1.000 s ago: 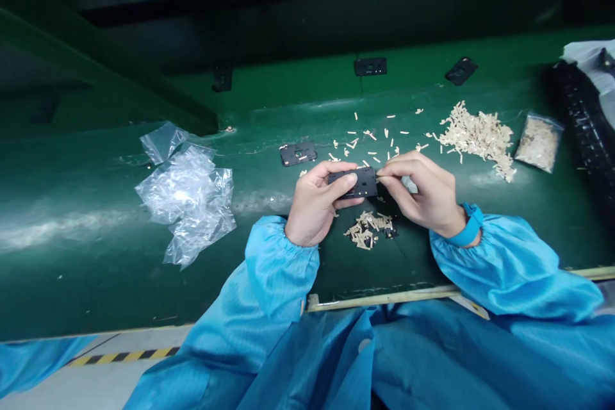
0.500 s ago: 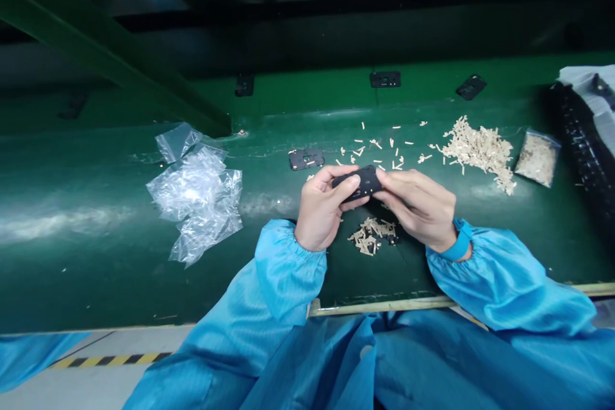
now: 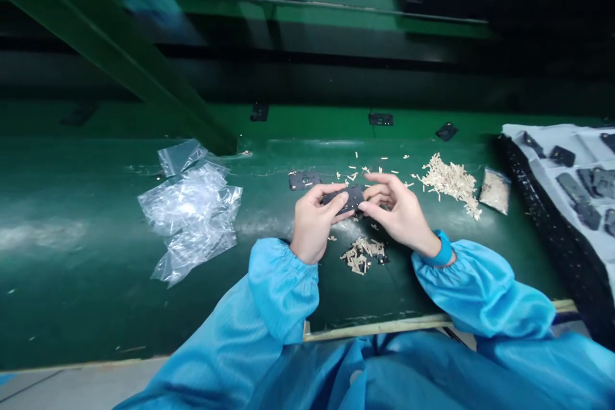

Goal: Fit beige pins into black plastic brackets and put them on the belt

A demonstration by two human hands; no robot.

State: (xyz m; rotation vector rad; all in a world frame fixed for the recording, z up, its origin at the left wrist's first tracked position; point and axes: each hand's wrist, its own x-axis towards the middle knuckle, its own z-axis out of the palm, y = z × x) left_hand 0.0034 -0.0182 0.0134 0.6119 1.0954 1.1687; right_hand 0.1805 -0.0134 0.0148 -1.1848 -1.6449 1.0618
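My left hand (image 3: 313, 223) grips a small flat black plastic part (image 3: 346, 197) by its left end, thumb on top. My right hand (image 3: 400, 210) meets the part's right end, thumb and forefinger pinched at its edge while the other fingers fan out. Both hands hover just above the green conveyor belt (image 3: 96, 269). Below them lies a small heap of beige slivers (image 3: 361, 254). A second black part (image 3: 304, 180) lies flat on the belt just beyond my left hand.
Crumpled clear plastic bags (image 3: 192, 211) lie at the left. A bigger pile of beige slivers (image 3: 449, 180) and a small filled bag (image 3: 495, 191) sit at the right. A tray with black parts on white sheet (image 3: 571, 173) stands far right. More black parts (image 3: 380, 119) lie further back.
The view has tilted up and pulled back, showing more of the tray at the right. My right hand's outer fingers have spread while it stays at the part's right end.
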